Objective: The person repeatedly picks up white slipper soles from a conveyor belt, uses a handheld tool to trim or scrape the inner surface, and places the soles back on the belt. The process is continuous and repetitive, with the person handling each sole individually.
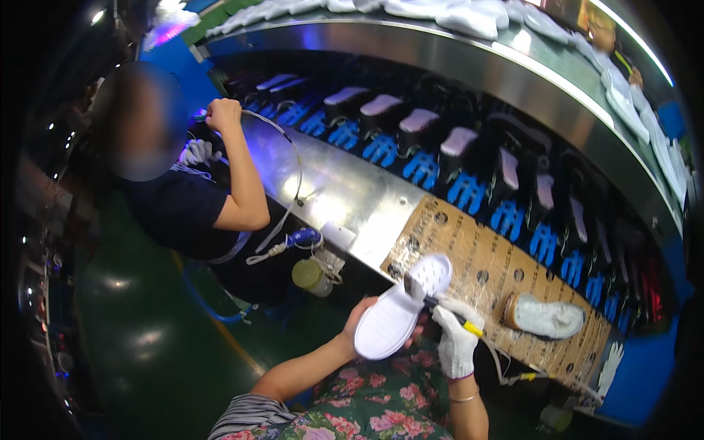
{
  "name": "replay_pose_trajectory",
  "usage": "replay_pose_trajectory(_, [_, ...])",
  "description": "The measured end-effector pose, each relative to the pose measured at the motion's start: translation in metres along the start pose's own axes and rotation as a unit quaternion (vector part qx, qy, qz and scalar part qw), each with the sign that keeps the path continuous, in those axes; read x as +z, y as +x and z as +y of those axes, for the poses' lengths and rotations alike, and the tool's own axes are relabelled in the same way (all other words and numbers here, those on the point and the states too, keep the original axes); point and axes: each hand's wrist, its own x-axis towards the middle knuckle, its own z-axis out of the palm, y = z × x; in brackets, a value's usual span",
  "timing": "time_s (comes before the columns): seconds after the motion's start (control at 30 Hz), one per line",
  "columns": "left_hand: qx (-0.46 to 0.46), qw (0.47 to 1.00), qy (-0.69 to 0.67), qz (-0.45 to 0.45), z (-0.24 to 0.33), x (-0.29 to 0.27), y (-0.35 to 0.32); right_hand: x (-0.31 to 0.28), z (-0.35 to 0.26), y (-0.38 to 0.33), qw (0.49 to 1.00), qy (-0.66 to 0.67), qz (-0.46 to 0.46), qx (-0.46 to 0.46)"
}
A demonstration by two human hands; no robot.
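My bare left hand [358, 320] grips a white shoe sole [385, 326] by its edge, tilted above the near edge of the workbench. In my right hand [458, 339], which wears a white knitted glove, is a brush [415, 287] with a wide head and a thin handle. A hose with yellow bands [528, 376] runs from it toward the right. The brush head lies over the middle of the sole, near the holes at its far end. Whether the bristles touch it is not clear. On the bench to the right rests a pale shoe upper [548, 317] with a tan end.
Printed cardboard [469, 253] covers the bench, beside bare metal [345, 194]. Behind runs a row of blue clamps [466, 192] and shoe-shaped pads. White soles [469, 18] line the upper shelf. At left, a co-worker [198, 205] holds a hose. A white glove [610, 370] hangs at right.
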Motion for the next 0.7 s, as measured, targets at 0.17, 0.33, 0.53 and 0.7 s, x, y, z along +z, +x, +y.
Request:
replay_pose_trajectory(0.17, [0.051,0.998,0.001,-0.033,-0.019,-0.002,0.021,0.001,-0.043,0.008,0.936,-0.218,-0.084,-0.265])
replay_pose_trajectory(0.33, [0.124,0.992,-0.005,-0.012,-0.043,0.014,0.043,0.004,-0.079,0.021,0.857,-0.307,-0.114,-0.399])
replay_pose_trajectory(0.53, [0.158,0.968,0.192,0.033,-0.057,-0.005,0.038,0.009,-0.074,0.030,0.774,-0.394,-0.108,-0.484])
replay_pose_trajectory(0.7, [0.118,0.982,0.102,0.109,-0.044,-0.026,0.036,0.019,-0.055,0.018,0.796,-0.349,-0.168,-0.466])
